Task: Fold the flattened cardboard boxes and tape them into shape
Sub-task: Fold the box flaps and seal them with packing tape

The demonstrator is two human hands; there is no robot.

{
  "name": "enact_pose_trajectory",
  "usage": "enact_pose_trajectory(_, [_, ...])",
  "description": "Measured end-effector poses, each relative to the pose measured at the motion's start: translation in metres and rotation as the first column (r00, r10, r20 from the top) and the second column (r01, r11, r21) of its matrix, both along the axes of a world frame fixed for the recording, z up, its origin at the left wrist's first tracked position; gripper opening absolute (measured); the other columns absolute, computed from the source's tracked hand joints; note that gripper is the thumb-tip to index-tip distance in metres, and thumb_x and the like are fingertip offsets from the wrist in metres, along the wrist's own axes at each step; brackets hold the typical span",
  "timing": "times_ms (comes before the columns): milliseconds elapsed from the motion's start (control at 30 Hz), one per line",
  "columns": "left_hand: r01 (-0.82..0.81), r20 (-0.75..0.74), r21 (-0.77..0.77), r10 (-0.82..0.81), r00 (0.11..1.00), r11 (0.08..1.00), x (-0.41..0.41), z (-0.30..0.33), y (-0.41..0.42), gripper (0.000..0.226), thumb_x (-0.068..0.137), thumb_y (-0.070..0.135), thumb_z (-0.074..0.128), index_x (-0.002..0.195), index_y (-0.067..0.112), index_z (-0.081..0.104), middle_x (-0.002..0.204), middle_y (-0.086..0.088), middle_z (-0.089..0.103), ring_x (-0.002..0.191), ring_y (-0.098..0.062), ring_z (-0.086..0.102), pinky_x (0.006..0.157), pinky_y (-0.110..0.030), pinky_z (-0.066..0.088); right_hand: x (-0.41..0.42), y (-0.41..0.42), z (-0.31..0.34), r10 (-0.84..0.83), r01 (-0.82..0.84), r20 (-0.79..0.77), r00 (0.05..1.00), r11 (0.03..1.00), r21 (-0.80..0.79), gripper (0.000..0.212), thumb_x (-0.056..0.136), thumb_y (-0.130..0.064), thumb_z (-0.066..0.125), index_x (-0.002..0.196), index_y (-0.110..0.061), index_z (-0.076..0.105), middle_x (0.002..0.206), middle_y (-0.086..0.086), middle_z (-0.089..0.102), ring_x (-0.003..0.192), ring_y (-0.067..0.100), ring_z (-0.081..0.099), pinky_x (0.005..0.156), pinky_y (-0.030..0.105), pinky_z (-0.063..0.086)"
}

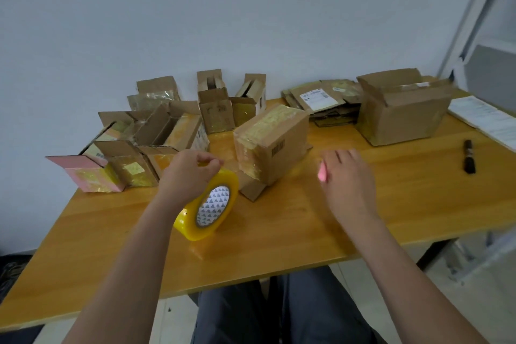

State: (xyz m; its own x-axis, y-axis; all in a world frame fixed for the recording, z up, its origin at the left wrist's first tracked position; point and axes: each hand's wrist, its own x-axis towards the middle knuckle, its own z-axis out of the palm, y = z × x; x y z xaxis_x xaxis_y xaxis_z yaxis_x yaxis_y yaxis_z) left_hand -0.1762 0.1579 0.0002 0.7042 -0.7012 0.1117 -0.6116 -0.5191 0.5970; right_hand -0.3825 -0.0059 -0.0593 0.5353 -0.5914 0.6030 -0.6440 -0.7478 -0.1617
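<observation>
Cardboard box [272,142], taped shut with shiny yellow tape, sits tilted in the middle of the wooden surface [293,232], with bare wood in front. Left hand [188,173] pinches the top of the round yellow tape roll [208,208] standing on edge. Right hand [347,179] has curled fingers around something small and pink [322,172]. Open boxes [156,134] crowd the far left; flat cardboard [324,100] is stacked beside a big open box [402,109].

Small packing room: wooden table [279,232] against bare wall, reused cardboard boxes [402,109], paperwork [485,117].
</observation>
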Motion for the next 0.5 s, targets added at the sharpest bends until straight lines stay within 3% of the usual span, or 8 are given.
enact_pose_trajectory(33, [0.005, 0.005, 0.001, -0.005, 1.0, 1.0, -0.002, 0.0, -0.001, 0.019, 0.097, 0.028, 0.054, 0.094, 0.03, 0.073, 0.082, -0.002, 0.074, 0.046, -0.019, 0.047, 0.05, -0.032, 0.043, 0.001, 0.0, -0.007, -0.046, 0.056, -0.137, 0.99, 0.996, 0.073, 0.018, 0.087, -0.01, 0.065, 0.105, -0.009, 0.066, 0.097, 0.008, 0.065, 0.09, 0.021, 0.055, 0.072, 0.031, 0.045])
enact_pose_trajectory(100, [0.015, 0.025, -0.001, -0.015, 1.0, 1.0, -0.004, 0.0, -0.001, 0.021, 0.097, 0.028, 0.054, 0.1, 0.027, 0.074, 0.094, 0.004, 0.074, 0.046, -0.015, 0.048, 0.05, -0.029, 0.044, 0.003, 0.0, -0.019, -0.083, 0.133, -0.257, 0.963, 0.974, 0.185, 0.016, 0.09, -0.013, 0.061, 0.105, -0.013, 0.064, 0.106, 0.007, 0.065, 0.102, 0.022, 0.053, 0.081, 0.03, 0.044])
enact_pose_trajectory(233, [0.028, 0.062, 0.017, -0.029, 0.998, 0.999, -0.006, 0.0, -0.001, 0.023, 0.098, 0.028, 0.053, 0.106, 0.025, 0.074, 0.112, 0.009, 0.069, 0.046, -0.004, 0.04, 0.049, -0.022, 0.035, 0.007, -0.001, -0.03, -0.142, 0.222, -0.34, 0.93, 0.952, 0.21, 0.026, 0.097, -0.009, 0.046, 0.117, -0.015, 0.061, 0.116, 0.007, 0.058, 0.109, 0.021, 0.05, 0.081, 0.028, 0.042])
enact_pose_trajectory(300, [0.048, 0.059, 0.016, -0.048, 0.997, 0.999, -0.004, 0.0, -0.001, 0.022, 0.098, 0.027, 0.053, 0.104, 0.026, 0.074, 0.114, 0.009, 0.069, 0.053, -0.005, 0.047, 0.052, -0.025, 0.042, 0.009, 0.001, -0.026, -0.13, 0.22, -0.344, 0.93, 0.946, 0.238, 0.031, 0.096, -0.008, 0.046, 0.123, -0.016, 0.058, 0.118, 0.007, 0.056, 0.111, 0.023, 0.049, 0.081, 0.029, 0.043])
enact_pose_trajectory(367, [0.072, 0.044, 0.011, -0.073, 0.996, 0.997, -0.002, 0.001, -0.001, 0.021, 0.097, 0.027, 0.054, 0.102, 0.029, 0.074, 0.114, 0.01, 0.069, 0.071, -0.014, 0.063, 0.069, -0.038, 0.056, 0.012, 0.005, -0.017, -0.079, 0.176, -0.29, 0.954, 0.928, 0.328, 0.03, 0.093, -0.013, 0.055, 0.123, -0.015, 0.059, 0.116, 0.008, 0.058, 0.111, 0.023, 0.051, 0.078, 0.03, 0.045])
enact_pose_trajectory(433, [0.101, 0.023, 0.01, -0.101, 0.995, 0.995, 0.0, 0.003, 0.0, 0.02, 0.097, 0.026, 0.055, 0.102, 0.029, 0.074, 0.114, 0.011, 0.069, 0.086, -0.017, 0.066, 0.081, -0.041, 0.057, 0.017, 0.01, -0.007, 0.062, 0.001, -0.118, 0.991, 0.88, 0.475, 0.023, 0.092, -0.018, 0.061, 0.114, -0.014, 0.065, 0.108, 0.004, 0.064, 0.098, 0.017, 0.058, 0.071, 0.023, 0.048])
enact_pose_trajectory(500, [0.13, 0.01, 0.021, -0.13, 0.991, 0.991, 0.001, 0.003, 0.0, 0.02, 0.097, 0.025, 0.055, 0.104, 0.027, 0.074, 0.115, 0.012, 0.068, 0.096, -0.01, 0.063, 0.086, -0.035, 0.054, 0.027, 0.02, 0.003, 0.23, -0.27, 0.147, 0.962, 0.723, 0.636, 0.018, 0.097, -0.025, 0.057, 0.11, -0.019, 0.069, 0.105, -0.007, 0.067, 0.089, 0.003, 0.06, 0.069, 0.01, 0.046])
